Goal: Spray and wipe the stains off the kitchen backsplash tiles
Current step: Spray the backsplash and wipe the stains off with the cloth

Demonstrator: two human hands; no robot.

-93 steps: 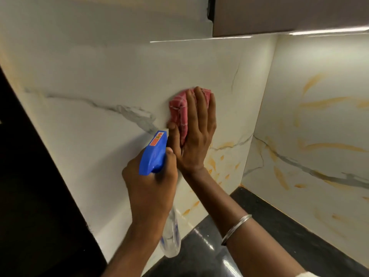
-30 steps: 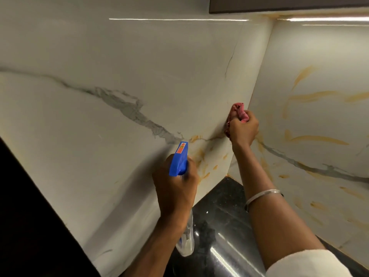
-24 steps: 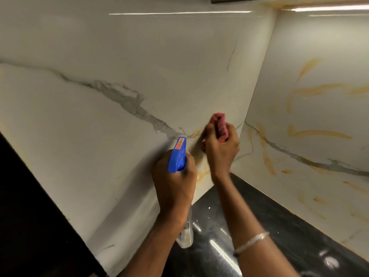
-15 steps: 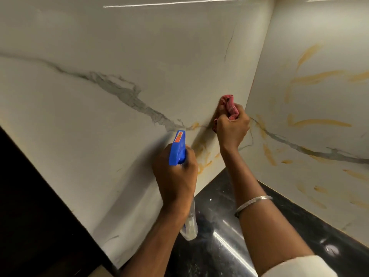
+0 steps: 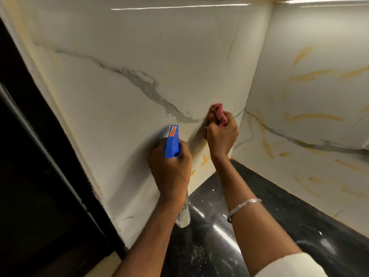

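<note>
My right hand grips a bunched pink cloth and presses it against the left backsplash tile, close to the inner corner. Orange stains streak the tile just below that hand. My left hand grips a spray bottle with a blue trigger head and a clear body hanging below my wrist, its nozzle pointing at the tile. The right backsplash tile carries several orange smears.
A glossy black countertop runs below both tiles into the corner. A dark panel borders the left tile's edge. A light strip glows under the cabinet at the top right.
My right hand with the cloth has rubbed back and forth near the corner and now sits slightly lower and left than half a second ago. The left hand holds the bottle about where it was.
</note>
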